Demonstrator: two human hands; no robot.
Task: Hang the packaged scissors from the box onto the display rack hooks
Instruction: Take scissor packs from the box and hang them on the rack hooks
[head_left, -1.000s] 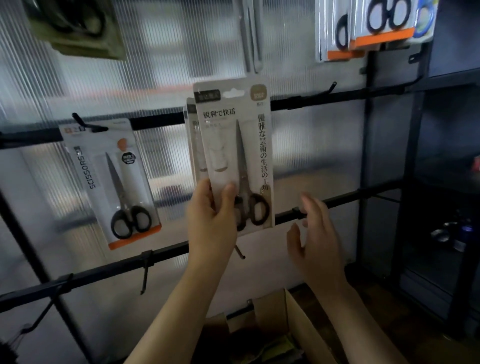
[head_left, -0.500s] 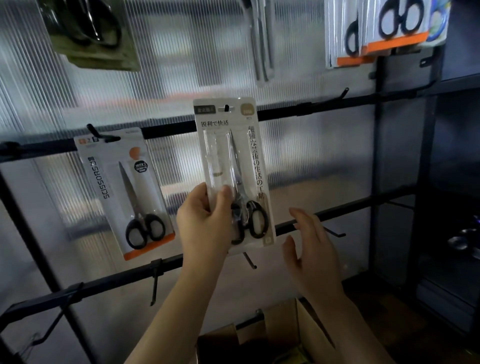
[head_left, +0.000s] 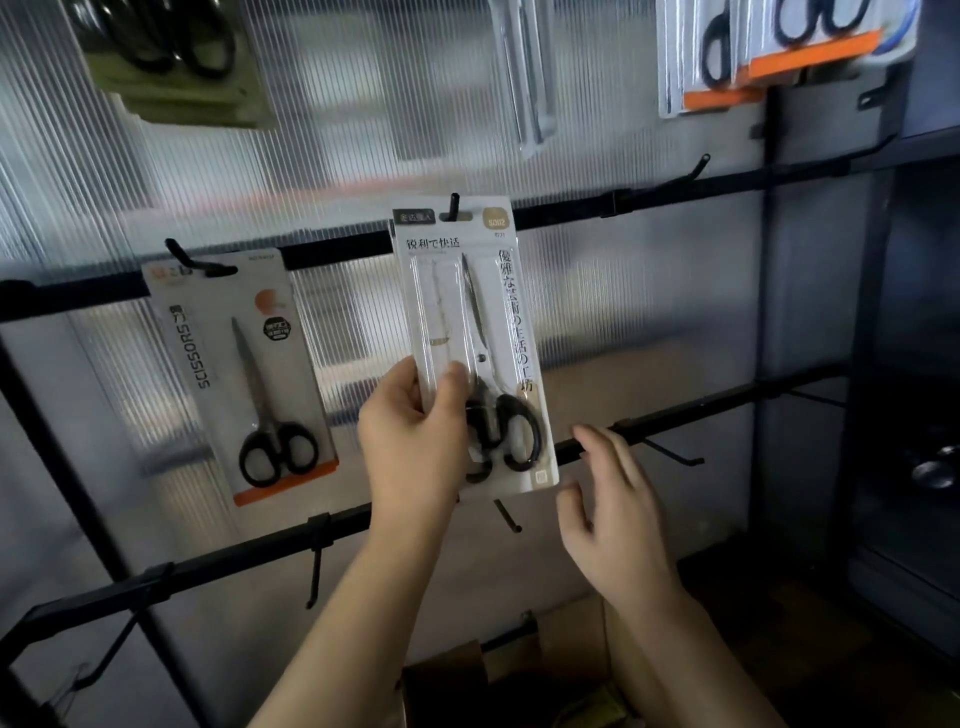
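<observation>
Left hand pinches scissors pack, slot over hook; right hand spread, idle. One pack already hung; box contents unclear.

Left hanging pack reads "SCISSORS"

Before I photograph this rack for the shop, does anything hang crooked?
Yes: the orange-trimmed scissors pack on the left hook hangs tilted. The pack in the left hand sits fairly straight on its hook.

ribbed translucent wall panel | dark side shelving
</observation>
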